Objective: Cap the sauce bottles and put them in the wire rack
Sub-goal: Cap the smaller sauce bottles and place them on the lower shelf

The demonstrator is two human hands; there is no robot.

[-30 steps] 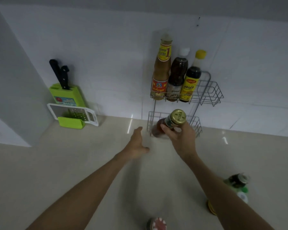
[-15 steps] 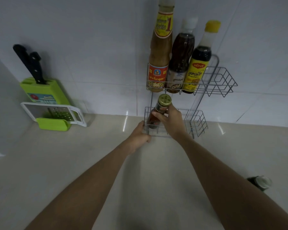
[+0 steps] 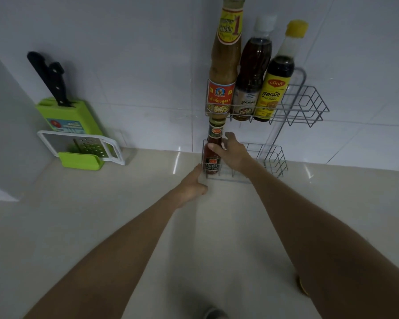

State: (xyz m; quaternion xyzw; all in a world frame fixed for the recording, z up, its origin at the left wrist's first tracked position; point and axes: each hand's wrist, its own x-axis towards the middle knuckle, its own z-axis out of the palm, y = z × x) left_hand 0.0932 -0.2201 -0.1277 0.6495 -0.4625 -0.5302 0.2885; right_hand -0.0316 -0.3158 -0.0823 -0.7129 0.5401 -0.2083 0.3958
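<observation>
Fingers and thumb of the right hand (image 3: 232, 153) pinch the neck of the chili sauce bottle (image 3: 213, 149), which stands upright in the left end of the wire rack (image 3: 293, 112)'s lower basket, its gold cap just under the upper shelf. To its right the lower basket stands open. The left hand (image 3: 192, 183) curls around the basket's front left corner, both forearms stretched across the pale counter (image 3: 78, 226). Above, three capped bottles fill the upper shelf's left part. A green knife block (image 3: 70, 118) sits well apart, left
</observation>
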